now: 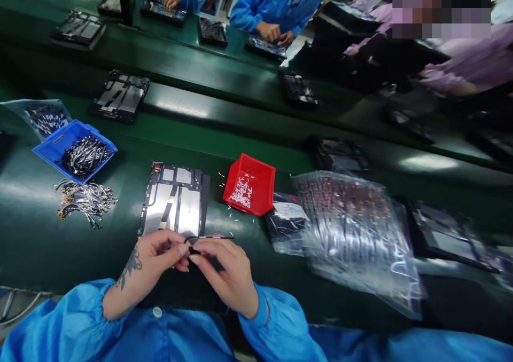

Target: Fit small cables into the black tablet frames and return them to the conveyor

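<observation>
Both hands, left hand (pixel 154 258) and right hand (pixel 228 274), pinch a thin black cable (pixel 208 238) together just below the open silver-and-black tablet chassis (pixel 174 202) on the green bench, so the cable appears not yet fitted, with more cables heaped in the blue plastic bin (pixel 74 151).

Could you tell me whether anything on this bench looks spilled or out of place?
Yes. A few tiny white parts lie scattered on the green bench around the red bin, outside it. A loose bundle of cables also sits on the bench just in front of the blue bin, which holds similar cables. Nothing looks damaged.
</observation>
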Motion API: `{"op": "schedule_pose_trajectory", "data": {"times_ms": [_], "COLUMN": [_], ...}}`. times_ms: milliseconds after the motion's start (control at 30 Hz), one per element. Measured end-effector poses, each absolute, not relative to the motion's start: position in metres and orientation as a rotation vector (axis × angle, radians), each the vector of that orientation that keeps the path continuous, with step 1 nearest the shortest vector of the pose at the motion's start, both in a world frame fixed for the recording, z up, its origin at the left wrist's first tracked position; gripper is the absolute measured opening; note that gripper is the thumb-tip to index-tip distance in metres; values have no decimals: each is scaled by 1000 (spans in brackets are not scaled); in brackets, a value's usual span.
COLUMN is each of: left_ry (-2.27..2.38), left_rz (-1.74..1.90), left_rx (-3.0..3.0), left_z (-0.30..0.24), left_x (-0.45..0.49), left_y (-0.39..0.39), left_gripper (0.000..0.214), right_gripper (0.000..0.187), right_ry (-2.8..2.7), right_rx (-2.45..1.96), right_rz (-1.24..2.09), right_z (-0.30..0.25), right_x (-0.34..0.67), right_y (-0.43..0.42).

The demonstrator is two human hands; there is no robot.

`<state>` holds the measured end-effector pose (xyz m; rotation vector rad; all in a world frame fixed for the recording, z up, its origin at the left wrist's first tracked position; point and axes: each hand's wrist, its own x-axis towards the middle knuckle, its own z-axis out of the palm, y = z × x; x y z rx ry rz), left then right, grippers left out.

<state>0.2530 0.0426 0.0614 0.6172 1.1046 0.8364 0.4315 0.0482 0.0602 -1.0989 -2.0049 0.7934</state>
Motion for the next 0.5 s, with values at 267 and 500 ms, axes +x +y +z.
{"op": "schedule_pose_trajectory", "data": {"times_ms": [267, 500], "left_ry": [1085, 1159], "left_rz": [847, 1191], "left_rx": [663, 526], "left_z": [65, 50], "left_x": [255, 266], "left_y": [42, 46], "left_gripper": [24, 18], "right_gripper": [27, 19], "right_ry": [-1207, -981], "right_rx": [-1207, -1173], "right_rz": [1873, 1543], "right_z": [58, 49], "right_x": [428, 409], "right_y": [55, 48]}}
